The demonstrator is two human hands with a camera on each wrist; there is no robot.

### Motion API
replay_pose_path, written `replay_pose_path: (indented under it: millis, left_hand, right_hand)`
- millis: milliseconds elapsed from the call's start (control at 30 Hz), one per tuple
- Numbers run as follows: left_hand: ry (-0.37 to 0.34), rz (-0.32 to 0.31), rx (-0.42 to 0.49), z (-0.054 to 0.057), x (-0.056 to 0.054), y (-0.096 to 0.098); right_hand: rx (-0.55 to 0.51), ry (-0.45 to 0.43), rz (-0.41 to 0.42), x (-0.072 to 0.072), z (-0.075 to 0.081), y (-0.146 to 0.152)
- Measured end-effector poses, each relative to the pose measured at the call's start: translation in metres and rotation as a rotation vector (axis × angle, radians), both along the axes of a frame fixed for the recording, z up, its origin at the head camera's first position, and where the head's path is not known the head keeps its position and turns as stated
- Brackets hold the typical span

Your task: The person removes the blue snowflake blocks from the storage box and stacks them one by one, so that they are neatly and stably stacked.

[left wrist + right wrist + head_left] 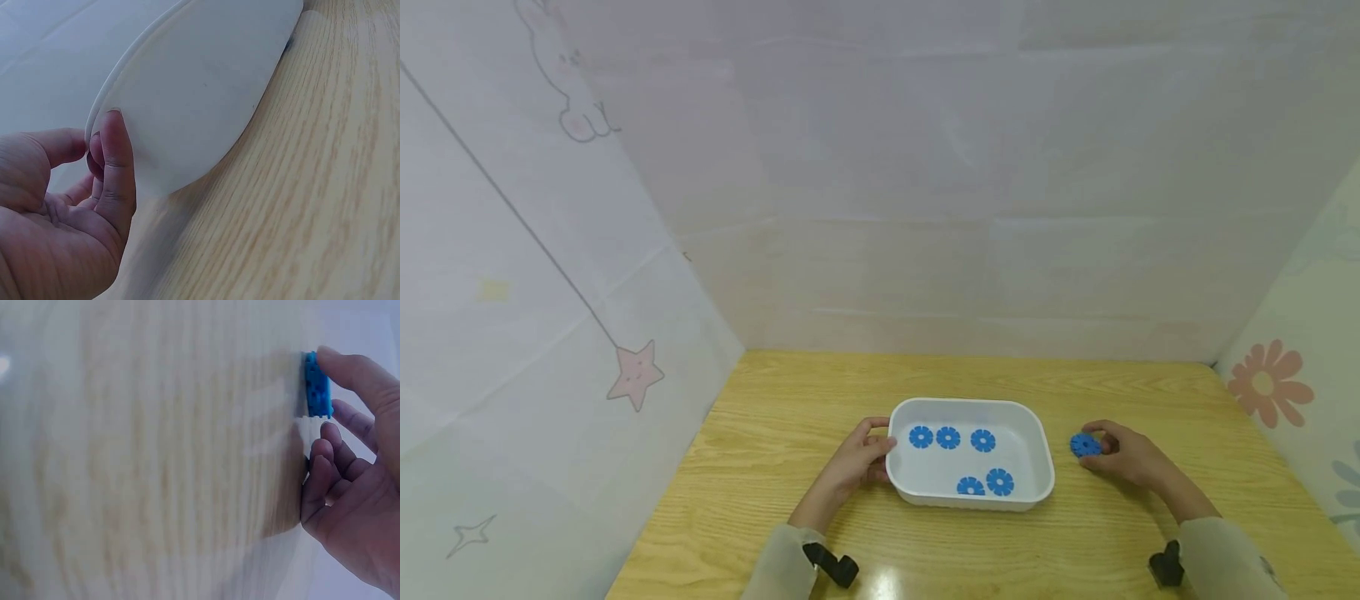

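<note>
Pinching blue stack between right hand fingers, can't count layers tbh; gripping white tray with partly hidden left hand

Walls show a pink star; a flower.

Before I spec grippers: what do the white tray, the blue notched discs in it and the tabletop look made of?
White tray: probably plastic, smooth satin; moulded-looking rim, rounded corners.
Blue notched discs: likely opaque plastic; even colour, crisp slots. Finish unclear at this size.
Tabletop: wood or wood-look laminate, glossy; grain streaks, bright glare spot.
</note>
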State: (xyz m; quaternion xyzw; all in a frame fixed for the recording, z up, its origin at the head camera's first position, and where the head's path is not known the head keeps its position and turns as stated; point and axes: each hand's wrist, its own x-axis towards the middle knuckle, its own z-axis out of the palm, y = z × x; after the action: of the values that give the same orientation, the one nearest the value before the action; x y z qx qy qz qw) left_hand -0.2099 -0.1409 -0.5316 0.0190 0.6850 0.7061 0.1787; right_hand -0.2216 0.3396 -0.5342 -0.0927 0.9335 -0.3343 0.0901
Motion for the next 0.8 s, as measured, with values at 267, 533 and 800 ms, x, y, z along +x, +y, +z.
replay_pose_path:
  millis: [267, 533, 800]
  left_hand:
    - [0.009, -0.009, 0.009, 0.0, 0.0, 0.0]
    - [0.012, -0.004, 0.001, 0.003, 0.0, 0.0]
    - [0.013, -0.015, 0.008, 0.002, 0.0, 0.0]
  right_hand:
    - [-0.068, 0.092, -0.062, 0.001, 0.018, -0.003]
    - [-0.16, 0.21, -0.022, 0.004, 0.051, -0.038]
    - [-0.236, 0.208, 0.028, 0.004, 0.056, -0.081]
